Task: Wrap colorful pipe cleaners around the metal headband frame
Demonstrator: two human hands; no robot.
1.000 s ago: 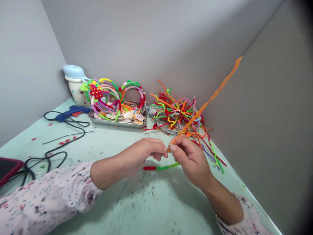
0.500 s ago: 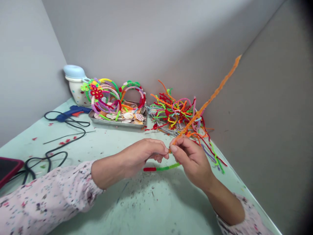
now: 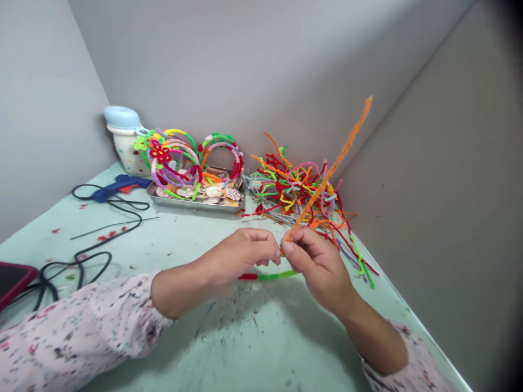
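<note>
The right hand [image 3: 327,272] pinches an orange pipe cleaner [image 3: 334,167] near its lower end, the free length rising right; the left hand [image 3: 239,256] curls beside it, its grip hidden. Working that end calls for a steady pinch. Just beyond the fingers shows a red-and-green strip [image 3: 267,276]; farther lie a tangled pile [image 3: 279,188] right, a shell tray [image 3: 196,205] left

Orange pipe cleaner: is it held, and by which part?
The right hand pinches the orange pipe cleaner near its lower end, between thumb and fingers; its upper part is free. Whether the left hand also grips it cannot be told.
</note>
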